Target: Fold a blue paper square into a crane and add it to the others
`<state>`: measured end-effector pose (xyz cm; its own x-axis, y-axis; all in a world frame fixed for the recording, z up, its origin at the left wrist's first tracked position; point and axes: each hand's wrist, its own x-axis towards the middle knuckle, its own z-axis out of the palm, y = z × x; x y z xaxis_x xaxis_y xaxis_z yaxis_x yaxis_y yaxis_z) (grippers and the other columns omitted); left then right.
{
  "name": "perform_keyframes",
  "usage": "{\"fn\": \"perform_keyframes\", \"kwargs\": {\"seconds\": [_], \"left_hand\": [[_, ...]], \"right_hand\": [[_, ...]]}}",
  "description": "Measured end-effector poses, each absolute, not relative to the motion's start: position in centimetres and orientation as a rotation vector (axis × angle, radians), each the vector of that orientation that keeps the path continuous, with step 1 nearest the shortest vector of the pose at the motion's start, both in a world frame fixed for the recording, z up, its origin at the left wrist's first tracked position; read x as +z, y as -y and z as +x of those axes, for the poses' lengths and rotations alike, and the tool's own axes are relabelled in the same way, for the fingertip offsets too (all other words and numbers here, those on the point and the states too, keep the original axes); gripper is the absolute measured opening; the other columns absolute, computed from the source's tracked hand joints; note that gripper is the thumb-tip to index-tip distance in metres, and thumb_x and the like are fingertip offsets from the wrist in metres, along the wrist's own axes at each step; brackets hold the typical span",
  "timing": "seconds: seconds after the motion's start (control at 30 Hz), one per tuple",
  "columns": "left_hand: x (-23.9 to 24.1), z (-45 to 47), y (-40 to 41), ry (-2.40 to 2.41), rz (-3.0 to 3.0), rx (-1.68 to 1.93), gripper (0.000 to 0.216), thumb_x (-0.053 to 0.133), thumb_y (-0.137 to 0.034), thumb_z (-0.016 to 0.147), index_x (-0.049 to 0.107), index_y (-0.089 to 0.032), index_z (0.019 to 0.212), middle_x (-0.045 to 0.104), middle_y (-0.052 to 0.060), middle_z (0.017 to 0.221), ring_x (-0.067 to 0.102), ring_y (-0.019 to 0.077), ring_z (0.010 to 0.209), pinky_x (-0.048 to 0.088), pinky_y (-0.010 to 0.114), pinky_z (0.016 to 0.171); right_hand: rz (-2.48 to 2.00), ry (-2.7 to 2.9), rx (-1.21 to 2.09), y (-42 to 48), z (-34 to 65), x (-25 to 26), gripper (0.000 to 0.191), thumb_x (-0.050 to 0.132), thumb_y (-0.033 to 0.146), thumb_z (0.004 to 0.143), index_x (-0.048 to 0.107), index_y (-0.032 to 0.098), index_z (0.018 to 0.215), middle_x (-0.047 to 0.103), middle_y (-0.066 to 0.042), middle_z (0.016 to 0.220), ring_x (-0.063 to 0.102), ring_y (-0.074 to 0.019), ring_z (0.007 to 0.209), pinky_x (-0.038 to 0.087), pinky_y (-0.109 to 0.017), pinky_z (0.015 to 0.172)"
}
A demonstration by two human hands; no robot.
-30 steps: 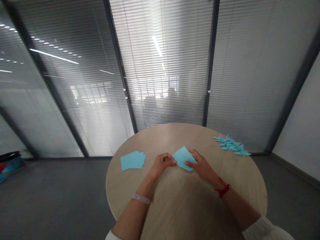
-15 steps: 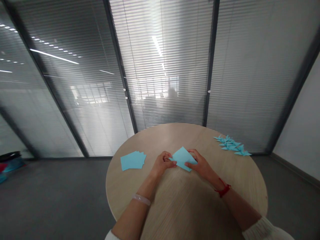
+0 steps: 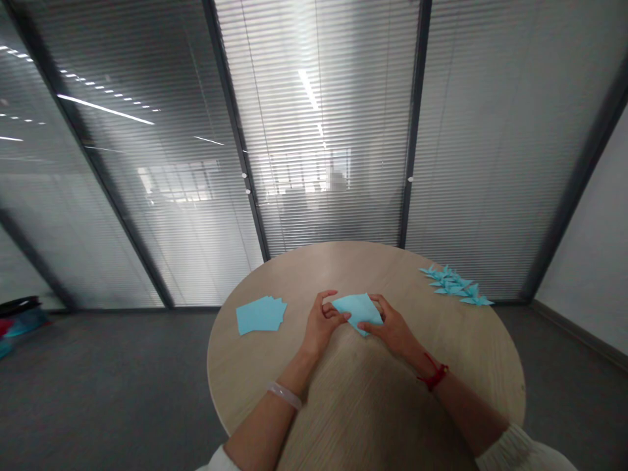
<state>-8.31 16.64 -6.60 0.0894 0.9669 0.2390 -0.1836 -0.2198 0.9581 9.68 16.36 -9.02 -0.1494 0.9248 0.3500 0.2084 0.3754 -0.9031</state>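
Observation:
A light blue paper sheet (image 3: 358, 309) lies partly folded on the round wooden table (image 3: 363, 405), held between both hands. My left hand (image 3: 321, 324) pinches the sheet's left corner with thumb and fingers. My right hand (image 3: 392, 327) grips the sheet's right edge, fingers curled over it. A pale bracelet sits on my left wrist and a red cord on my right wrist.
A small stack of light blue square sheets (image 3: 261, 314) lies on the table's left side. Several folded blue paper figures (image 3: 455, 284) sit at the far right of the table. Glass walls with blinds (image 3: 314, 131) stand behind, over a grey floor.
The sheet's far corner has come down, so the sheet looks flatter and smaller. Both hands have shifted slightly closer together and my left fingers have risen.

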Motion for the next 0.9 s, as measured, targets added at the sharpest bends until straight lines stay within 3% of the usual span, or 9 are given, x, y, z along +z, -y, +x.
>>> {"fn": "perform_keyframes", "kwargs": {"seconds": [0.23,0.47,0.63,0.9], "left_hand": [[-6.63,-8.26,-16.59,-0.877,1.226,1.377,0.057,0.081,-0.02,0.055,0.053,-0.016,0.105,0.059,-0.006,0.058,0.058,0.0107,0.055,0.05,0.024,0.062],[-7.16,-8.27,-17.04,-0.828,1.122,1.361,0.046,0.082,-0.026,0.056,0.06,-0.014,0.093,0.07,0.003,0.075,0.065,0.0169,0.07,0.053,0.033,0.075],[-7.06,-8.21,-16.84,-0.761,1.059,1.337,0.033,0.081,-0.031,0.06,0.064,-0.012,0.08,0.07,0.005,0.076,0.065,0.015,0.07,0.053,0.03,0.076],[-7.01,-8.34,-16.86,-0.744,1.041,1.325,0.031,0.078,-0.035,0.064,0.068,-0.011,0.081,0.071,0.007,0.081,0.065,0.0162,0.074,0.052,0.032,0.08]], "right_hand": [[-1.024,1.595,0.919,-17.25,9.91,-9.56,0.054,0.074,0.039,0.065,0.055,0.015,0.11,0.066,-0.005,0.095,0.06,-0.0197,0.078,0.048,-0.029,0.066],[-1.038,1.62,0.908,-17.03,9.91,-9.36,0.042,0.073,0.04,0.066,0.065,0.012,0.097,0.068,-0.004,0.081,0.058,-0.0176,0.069,0.046,-0.026,0.061],[-1.062,1.618,0.895,-17.05,9.95,-9.4,0.041,0.073,0.042,0.065,0.068,0.012,0.092,0.067,-0.004,0.078,0.057,-0.0173,0.066,0.046,-0.026,0.058],[-1.041,1.628,0.932,-17.2,10.09,-9.6,0.041,0.072,0.044,0.066,0.07,0.013,0.093,0.069,-0.004,0.078,0.06,-0.0189,0.066,0.048,-0.028,0.059]]}}
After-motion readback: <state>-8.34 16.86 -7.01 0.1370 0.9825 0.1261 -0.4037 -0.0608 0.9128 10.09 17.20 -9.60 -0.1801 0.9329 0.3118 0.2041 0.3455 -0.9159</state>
